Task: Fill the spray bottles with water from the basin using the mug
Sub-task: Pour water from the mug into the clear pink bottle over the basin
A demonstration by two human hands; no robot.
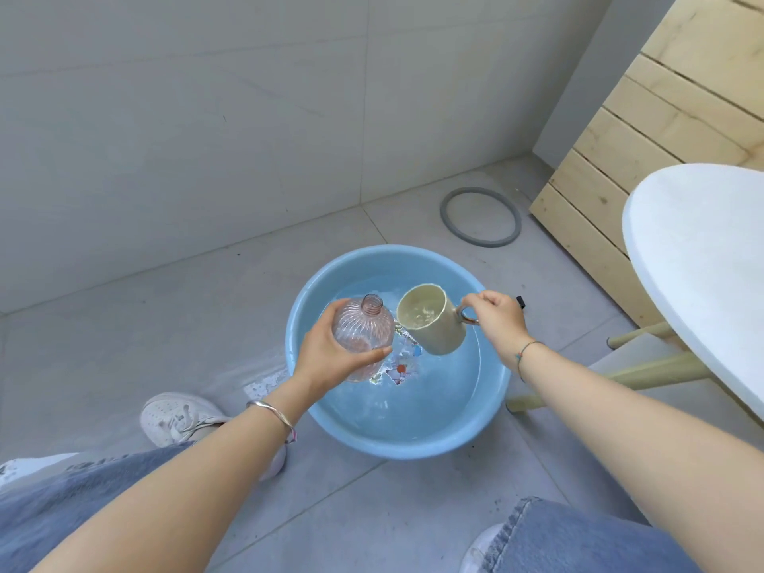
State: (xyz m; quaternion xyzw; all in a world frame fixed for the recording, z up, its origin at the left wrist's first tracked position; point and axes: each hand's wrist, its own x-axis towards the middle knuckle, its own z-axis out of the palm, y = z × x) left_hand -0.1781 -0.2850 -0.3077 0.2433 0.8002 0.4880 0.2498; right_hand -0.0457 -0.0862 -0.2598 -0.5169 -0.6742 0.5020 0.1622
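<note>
A round blue basin [407,442] holding water stands on the grey tiled floor between my feet. Over its left half my left hand [326,353] grips a clear pinkish ribbed spray bottle [364,328] with no cap, its open neck pointing up and away. My right hand [494,318] pinches the handle of a cream mug [430,320] with water in it. The mug is tilted with its mouth turned toward the bottle's neck, a short gap apart. A coloured picture shows on the basin's bottom.
A white round table [698,266] on pale wooden legs stands at the right, with a wooden slatted panel [645,130] behind it. A grey ring [479,217] lies on the floor beyond the basin. The floor left of the basin is wet. My white shoe [177,417] is near the basin.
</note>
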